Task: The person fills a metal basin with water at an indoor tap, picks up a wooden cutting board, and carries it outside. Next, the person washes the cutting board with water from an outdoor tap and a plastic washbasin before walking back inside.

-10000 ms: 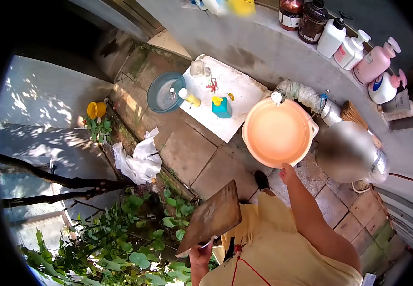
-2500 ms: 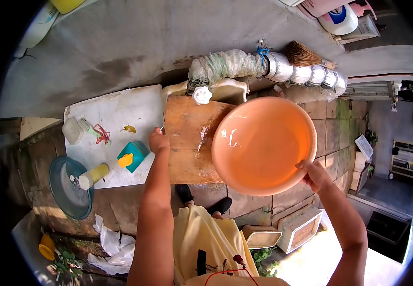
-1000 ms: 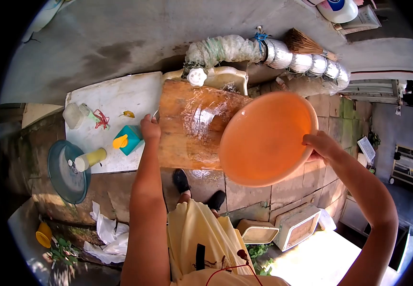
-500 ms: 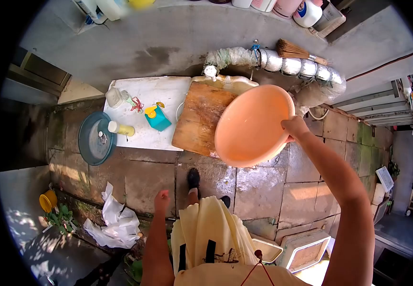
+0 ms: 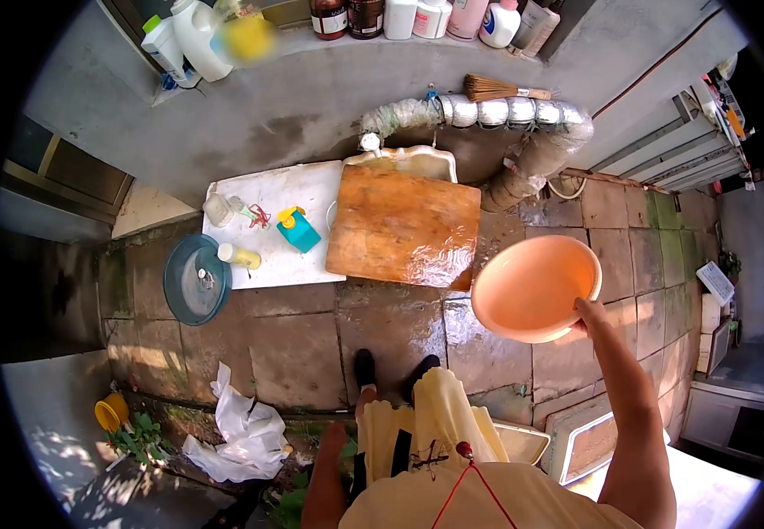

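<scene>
The right hand (image 5: 585,317) pinches the edge of a round peach plastic basin (image 5: 530,286) with the thumb over the rim. The basin is tipped and held up over the stone floor, just beside the right end of the board. The left hand (image 5: 333,435) is down low beside the pale yellow clothes (image 5: 444,414). It has nothing in it that I can see, but I cannot tell if its fingers are spread or curled.

In front of the person lies a flat brown wooden board (image 5: 404,225), wet and shiny near one corner. It lies over the front of a white sink (image 5: 417,159), and the back rim of the sink peeks out. To the left of the board is a flat white slab (image 5: 289,269). On it are a teal box-shaped bottle with a yellow top (image 5: 300,233) and a small yellow tub with a white lid (image 5: 241,257). A round blue-green basin (image 5: 185,300) is by the slab's left end. Black shoes (image 5: 364,368) stand on the wet stone floor (image 5: 391,326). A crumpled white plastic bag (image 5: 245,436) lies farther left.
</scene>
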A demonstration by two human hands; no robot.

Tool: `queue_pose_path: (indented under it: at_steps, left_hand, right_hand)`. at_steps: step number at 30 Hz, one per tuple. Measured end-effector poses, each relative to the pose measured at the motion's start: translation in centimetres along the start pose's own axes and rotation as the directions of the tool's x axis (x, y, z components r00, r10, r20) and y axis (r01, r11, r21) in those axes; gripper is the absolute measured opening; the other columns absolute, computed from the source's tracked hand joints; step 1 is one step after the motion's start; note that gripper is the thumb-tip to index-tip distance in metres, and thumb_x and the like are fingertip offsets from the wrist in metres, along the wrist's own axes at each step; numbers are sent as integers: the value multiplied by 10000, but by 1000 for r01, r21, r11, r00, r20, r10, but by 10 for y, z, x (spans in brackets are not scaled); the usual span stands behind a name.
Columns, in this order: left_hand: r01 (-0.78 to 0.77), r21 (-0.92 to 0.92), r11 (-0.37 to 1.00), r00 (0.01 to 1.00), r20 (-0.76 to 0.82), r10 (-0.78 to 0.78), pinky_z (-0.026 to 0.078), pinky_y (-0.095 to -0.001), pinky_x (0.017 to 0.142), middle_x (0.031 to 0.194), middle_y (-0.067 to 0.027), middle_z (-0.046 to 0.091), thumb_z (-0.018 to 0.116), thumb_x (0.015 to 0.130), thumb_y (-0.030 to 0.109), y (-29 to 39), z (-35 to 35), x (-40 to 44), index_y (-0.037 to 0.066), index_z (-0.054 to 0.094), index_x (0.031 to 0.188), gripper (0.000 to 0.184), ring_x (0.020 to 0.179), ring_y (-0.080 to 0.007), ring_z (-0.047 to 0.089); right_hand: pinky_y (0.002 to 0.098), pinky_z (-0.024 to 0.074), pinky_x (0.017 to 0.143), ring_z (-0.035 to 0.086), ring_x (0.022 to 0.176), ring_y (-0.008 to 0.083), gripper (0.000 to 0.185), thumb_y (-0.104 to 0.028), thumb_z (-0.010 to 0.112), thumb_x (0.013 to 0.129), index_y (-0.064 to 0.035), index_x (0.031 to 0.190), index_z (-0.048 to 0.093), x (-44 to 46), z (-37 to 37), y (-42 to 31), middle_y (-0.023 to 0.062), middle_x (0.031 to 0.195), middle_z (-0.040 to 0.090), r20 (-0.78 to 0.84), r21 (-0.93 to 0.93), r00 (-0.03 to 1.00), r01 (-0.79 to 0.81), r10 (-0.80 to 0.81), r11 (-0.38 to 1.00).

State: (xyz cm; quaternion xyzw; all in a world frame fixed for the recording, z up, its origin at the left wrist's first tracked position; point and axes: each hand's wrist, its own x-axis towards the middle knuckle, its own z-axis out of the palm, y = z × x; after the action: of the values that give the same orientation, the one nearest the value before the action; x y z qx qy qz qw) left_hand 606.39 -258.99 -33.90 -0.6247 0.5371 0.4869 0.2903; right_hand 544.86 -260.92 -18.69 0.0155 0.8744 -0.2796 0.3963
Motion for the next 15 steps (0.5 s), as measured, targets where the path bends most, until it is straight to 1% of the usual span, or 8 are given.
queue_pose_path:
  at_steps: [1,3,4,5,6,8,12,15]
  left_hand:
    - [-27,-260,965,992,-126,-7,437,-304,531,817,-101,575,485,756,85,6,-14,1,33,553,979,239,632,-166,547]
    - [-287,-614,735,951,-273,143,432,-274,533,798,-57,562,476,772,78,-16,-28,58,43,546,980,223,647,-134,533]
    - [-393,-641,660,917,-325,231,431,-256,543,794,-47,553,469,783,78,-8,-50,67,44,538,986,217,645,-125,528]
    - [-486,-660,572,874,-375,310,430,-238,552,790,-36,544,461,795,78,9,-77,74,45,530,992,211,642,-116,522]
    - [-488,-665,565,873,-381,306,428,-225,561,792,-31,541,453,803,79,28,-106,71,48,524,997,210,645,-109,522]
    - [-512,-661,549,859,-393,328,428,-214,585,804,-28,540,452,817,91,68,-156,76,61,523,995,195,670,-100,526]
    - [-590,-522,617,806,-425,411,428,-213,600,809,-30,541,460,825,109,139,-230,83,83,516,1010,196,692,-102,534]
    - [-682,-398,614,726,-476,497,427,-212,567,796,-32,534,475,815,118,194,-269,97,81,506,1022,212,650,-106,538]
  right_hand:
    - [291,530,532,594,636,211,281,-174,494,718,11,930,489,1,-9,24,122,817,562,-30,16,999,-45,46,999]
    - [293,525,511,594,632,210,260,-193,490,731,-2,908,498,-1,-27,82,121,813,569,-42,90,989,-139,143,986]
    - [293,525,501,593,613,214,255,-193,489,732,-3,901,497,-13,-33,105,125,807,570,-69,135,980,-177,187,975]
    - [293,524,491,592,594,217,250,-194,488,732,-4,895,496,-28,-37,126,129,801,571,-94,178,968,-215,234,960]
    - [289,522,462,587,552,229,249,-188,491,732,0,895,493,-44,-41,146,140,785,571,-90,256,944,-287,319,923]
    - [280,518,435,580,526,246,252,-187,492,734,7,894,493,-72,-42,194,152,776,573,-152,347,923,-285,354,893]
    - [278,512,424,575,523,250,268,-232,499,756,-17,914,508,-119,-33,296,139,797,578,-118,493,881,-348,457,797]
    - [284,511,396,561,493,291,253,-213,448,793,7,914,481,-159,-20,339,158,764,566,-61,664,822,-390,566,638]
